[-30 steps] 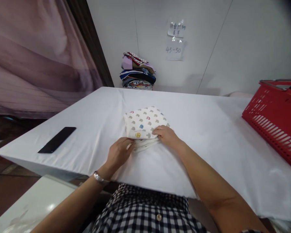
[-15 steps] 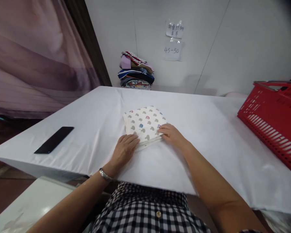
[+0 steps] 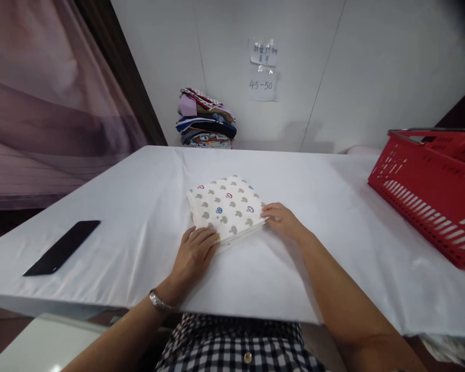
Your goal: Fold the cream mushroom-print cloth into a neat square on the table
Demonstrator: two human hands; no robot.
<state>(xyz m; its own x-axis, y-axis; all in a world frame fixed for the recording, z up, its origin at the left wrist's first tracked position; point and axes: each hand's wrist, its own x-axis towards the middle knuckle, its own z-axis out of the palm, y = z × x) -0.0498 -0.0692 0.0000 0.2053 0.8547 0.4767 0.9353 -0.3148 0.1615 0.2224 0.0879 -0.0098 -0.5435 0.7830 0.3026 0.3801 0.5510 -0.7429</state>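
A folded white cloth (image 3: 227,204) printed with grey, red and blue mushrooms lies flat on the white-covered table (image 3: 302,186). My left hand (image 3: 196,253) is closed on its near left corner, fingers bent over the top and the thumb near the edge. At the near right corner, my right hand (image 3: 284,219) pinches the cloth between thumb and fingers. Several layers show along the near edge between the two hands. What lies beneath my fingers is hidden.
A black phone (image 3: 62,248) lies on the table's left side. The red plastic basket (image 3: 430,191) stands at the right. Behind the far edge rises a pile of folded fabrics (image 3: 207,121) against the wall. A pink curtain (image 3: 50,113) hangs at the left.
My right hand has shifted slightly outward along the cloth's edge to the corner. The left hand stays at its corner. The whole view has moved a little.
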